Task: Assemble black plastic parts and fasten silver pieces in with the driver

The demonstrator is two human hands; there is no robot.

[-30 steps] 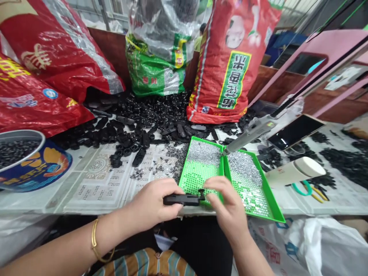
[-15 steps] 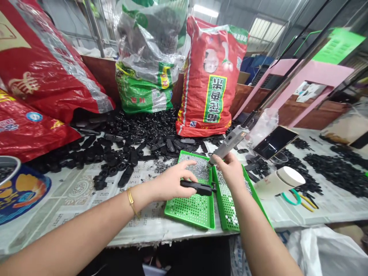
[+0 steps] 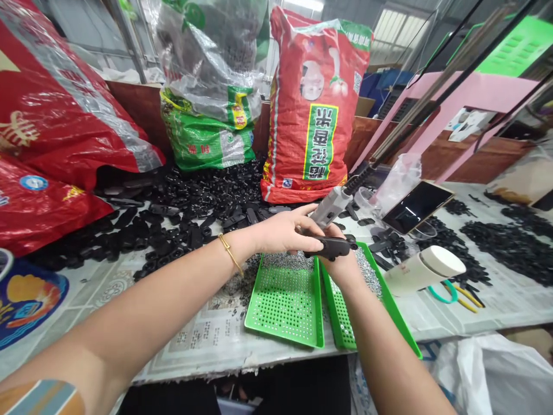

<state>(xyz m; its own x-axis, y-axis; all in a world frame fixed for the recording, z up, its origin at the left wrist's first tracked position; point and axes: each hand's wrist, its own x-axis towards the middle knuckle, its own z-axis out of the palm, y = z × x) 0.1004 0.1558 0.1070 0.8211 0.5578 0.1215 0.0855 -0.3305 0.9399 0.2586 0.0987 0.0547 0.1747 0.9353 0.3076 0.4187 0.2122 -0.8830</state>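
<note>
My left hand [image 3: 283,231] is closed on a long black plastic part [image 3: 332,248], pinched between thumb and fingers. Behind that part, my right hand [image 3: 345,270] is wrapped round a grey electric screwdriver [image 3: 332,206], which slants up to the right into a dark coiled cord. The driver's tip is hidden by my hands and the part. Below my left hand lies a green perforated tray [image 3: 317,334] with small silver screws at its far end. A second green tray [image 3: 408,337], holding small metal pieces, sits under my right wrist.
Loose black parts [image 3: 190,202] are heaped across the back of the table. Behind them stand a red rice bag [image 3: 294,138] and a green bag [image 3: 203,138]. To the right are a white bottle [image 3: 425,271], a phone [image 3: 417,207] and yellow-handled pliers [image 3: 462,298].
My left hand has moved up and right with the black part, bringing it over my right hand. The screwdriver has shifted up from the tray's screws. The view has tilted slightly.
</note>
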